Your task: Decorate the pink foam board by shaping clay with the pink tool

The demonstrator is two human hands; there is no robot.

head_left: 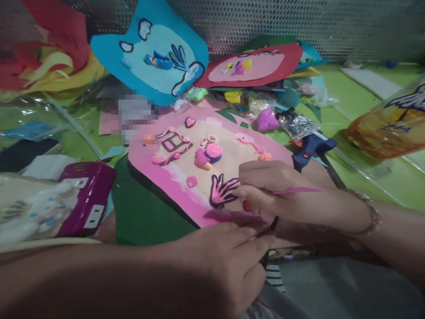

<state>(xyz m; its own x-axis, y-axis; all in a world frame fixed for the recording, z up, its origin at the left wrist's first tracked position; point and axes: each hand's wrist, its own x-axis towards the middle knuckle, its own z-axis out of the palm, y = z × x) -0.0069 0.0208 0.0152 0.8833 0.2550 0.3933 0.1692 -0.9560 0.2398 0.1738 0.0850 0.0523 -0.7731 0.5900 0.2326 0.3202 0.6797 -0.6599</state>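
Note:
A pink card with dark edges and a cream middle lies in front of me. Clay shapes decorate it: a pink heart, a swirled pink and purple piece and a black-outlined pink coral shape. My right hand is closed around a thin pink clay tool, its fingertips low over the card beside the coral. Something small and red shows under those fingers. At the card's near edge, my left hand presses its fingers on top, its thumb lower at the rim.
A blue card and a red card lean behind. To the left are a purple case and dark green paper. Bagged purple clay, a navy tool and an orange-yellow bottle lie to the right.

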